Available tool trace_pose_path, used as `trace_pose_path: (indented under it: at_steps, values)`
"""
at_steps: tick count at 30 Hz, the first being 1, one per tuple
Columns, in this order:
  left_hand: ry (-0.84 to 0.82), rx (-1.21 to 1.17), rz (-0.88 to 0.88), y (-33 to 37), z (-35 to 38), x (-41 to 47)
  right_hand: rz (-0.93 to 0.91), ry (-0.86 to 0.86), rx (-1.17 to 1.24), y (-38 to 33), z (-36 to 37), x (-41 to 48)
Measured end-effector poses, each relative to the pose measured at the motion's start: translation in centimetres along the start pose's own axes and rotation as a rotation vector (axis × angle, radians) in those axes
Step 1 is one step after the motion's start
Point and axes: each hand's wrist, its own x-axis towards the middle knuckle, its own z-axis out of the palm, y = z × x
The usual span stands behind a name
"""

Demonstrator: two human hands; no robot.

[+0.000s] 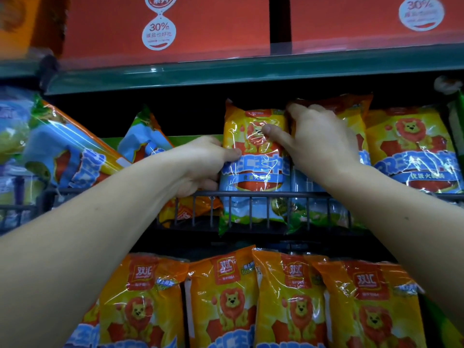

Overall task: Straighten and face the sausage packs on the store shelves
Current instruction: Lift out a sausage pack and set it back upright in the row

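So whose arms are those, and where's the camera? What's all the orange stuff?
There is no machine here. The camera sits on a person's head, so you see their own two arms reaching out in a shop. The left hand and right hand both grip one sausage pack, which stands upright behind a wire rail. Left of it, other packs lean over. Lower down, more packs stand in a row. Up top sit red boxes.
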Motion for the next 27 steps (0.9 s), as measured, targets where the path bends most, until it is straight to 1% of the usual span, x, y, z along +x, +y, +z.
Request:
trace_pose_path:
  at_steps: [6,9,14,17,20,22,24,27]
  values:
    - [0.137,-0.024,0.024,-0.4,0.6,0.1,-0.031,-0.052,-0.054,0.1,0.0,-0.1]
    - [0.238,-0.008,0.114,-0.8,0.3,-0.5,-0.054,-0.072,-0.022,0.4,-0.2,-0.6]
    - [0.389,0.177,0.278,-2.2,-1.4,-2.2,-0.079,-0.112,0.119,1.0,-0.7,-1.1]
    - [0.474,0.329,0.421,-3.1,-2.5,-3.4,-0.080,-0.109,0.224,1.1,-0.8,-1.6]
    - [0.638,0.458,0.535,-3.4,-3.8,-4.9,-0.086,-0.055,0.325,1.1,-1.2,-2.1]
    - [0.715,0.501,0.546,-3.8,-4.8,-5.7,-0.128,-0.011,0.339,0.8,-1.4,-2.5]
    - [0.768,0.537,0.507,-4.3,-5.8,-6.4,-0.173,0.031,0.324,0.3,-1.5,-2.9]
    - [0.803,0.620,0.494,-5.0,-7.4,-7.0,-0.194,0.065,0.272,-0.7,-1.6,-3.4]
